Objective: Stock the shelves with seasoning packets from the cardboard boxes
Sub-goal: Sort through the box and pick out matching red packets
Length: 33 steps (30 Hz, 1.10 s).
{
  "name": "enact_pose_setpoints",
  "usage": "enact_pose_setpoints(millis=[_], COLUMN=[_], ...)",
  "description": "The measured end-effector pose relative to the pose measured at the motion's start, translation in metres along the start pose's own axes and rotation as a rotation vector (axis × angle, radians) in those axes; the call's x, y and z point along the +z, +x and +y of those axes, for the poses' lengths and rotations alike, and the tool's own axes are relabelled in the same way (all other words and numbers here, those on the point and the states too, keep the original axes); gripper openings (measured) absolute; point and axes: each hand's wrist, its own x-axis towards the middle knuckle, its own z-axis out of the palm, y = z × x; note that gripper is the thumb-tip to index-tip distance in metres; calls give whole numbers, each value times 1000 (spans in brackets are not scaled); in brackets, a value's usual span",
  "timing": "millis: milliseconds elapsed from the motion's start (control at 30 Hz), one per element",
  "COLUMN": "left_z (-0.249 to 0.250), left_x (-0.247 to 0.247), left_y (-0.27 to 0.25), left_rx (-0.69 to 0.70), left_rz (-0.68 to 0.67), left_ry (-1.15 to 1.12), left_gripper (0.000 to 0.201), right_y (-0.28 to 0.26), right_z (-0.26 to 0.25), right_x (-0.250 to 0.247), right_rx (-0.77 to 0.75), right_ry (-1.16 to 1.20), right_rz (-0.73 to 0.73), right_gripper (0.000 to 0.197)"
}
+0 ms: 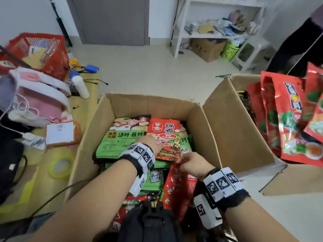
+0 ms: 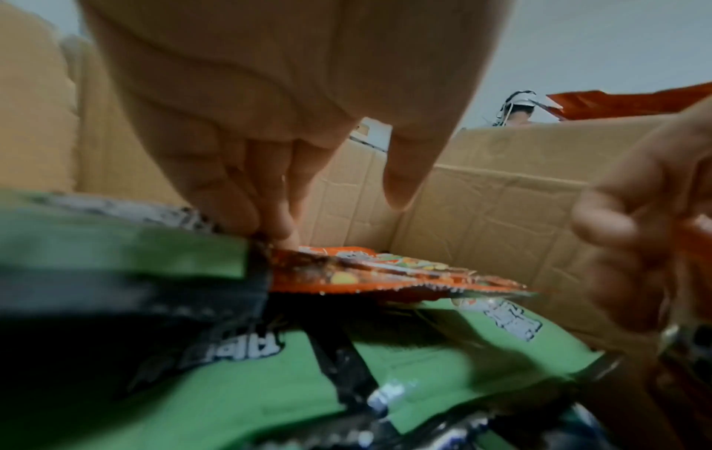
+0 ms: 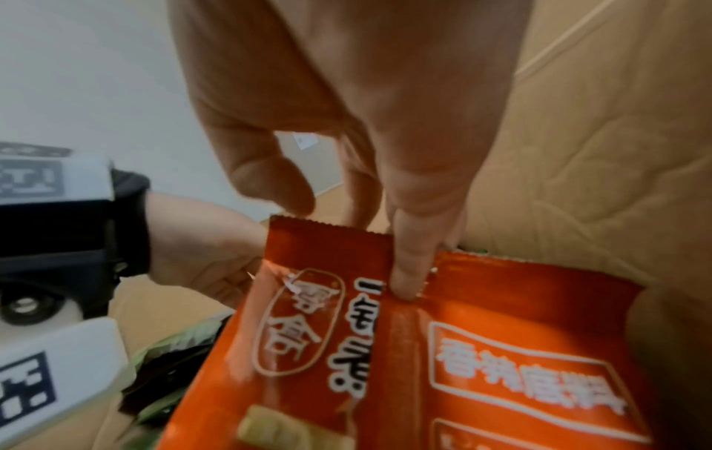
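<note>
Both forearms are bare, no sleeves. Each wrist has a black fabric band (image 1: 232, 196) ringed with white blocks (image 1: 142, 153) printed with black square tag markers. At 6 o'clock there's a black strapped rig (image 1: 150, 222), chest-mounted I think.

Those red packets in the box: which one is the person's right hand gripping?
The upright red packet at the box's near end, pinched by the right hand; the other red packet lies flat.

- Cardboard box (image 1: 122, 105): open above the fingers (image 2: 269, 213); walls close ahead and to either side.
- Packets (image 1: 122, 142): packed directly beneath the fingers.
- Second box (image 1: 236, 130): flap right of fingers.
</note>
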Motion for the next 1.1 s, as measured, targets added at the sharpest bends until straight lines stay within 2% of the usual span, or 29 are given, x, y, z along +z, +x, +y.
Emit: enact_pose_setpoints(millis=[100, 200, 300, 400, 500, 567, 633, 700, 767, 833, 867, 933, 967, 1100], left_z=[9, 14, 15, 9, -1, -6, -6, -1, 7, 13, 14, 14, 14, 12], left_x=[10, 19, 24, 21, 11, 5, 3, 9, 19, 26, 28, 27, 24, 20], left_y=[15, 20, 17, 21, 26, 26, 23, 20, 16, 12, 13, 16, 17, 24], left_rx=[-7, -66, -127, -106, -85, -48, -24, -12, -47, -87, -99, -115, -120, -137], left_rz=[44, 66, 39, 78, 8, -32, -58, -47, -3, 56, 75, 87, 83, 62], left_ry=[45, 141, 146, 40, -85, -103, -28, 56, 110, 182, 194, 160, 136, 89], left_gripper=[68, 83, 86, 72, 41, 22, 24, 36, 44, 44, 45, 53, 59, 71], right_y=[-9, -19, -32, -40, -39, -37, -35, -28, -18, -6, -4, -4, -7, -18], right_z=[-3, -13, -35, -46, -44, -41, -42, -41, -38, -30, -25, -16, -13, -3], right_x=[-8, -24, -46, -55, -51, -46, -42, -35, -26, -16, -11, -4, -2, 3], right_rx=[-85, -185, -382, -570, -588, -623, -639, -561, -416, -179, -44, 157, 192, 171], right_ry=[12, 61, 251, 424, 565, 823, 1063, 1140, 981, 780, 762, 857, 922, 992], right_rz=[106, 298, 421, 414, 427, 326, 228, 256, 392, 591, 646, 595, 546, 423], right_gripper=[28, 28, 31, 40, 43, 42, 31, 22, 24, 17, 18, 40, 44, 46])
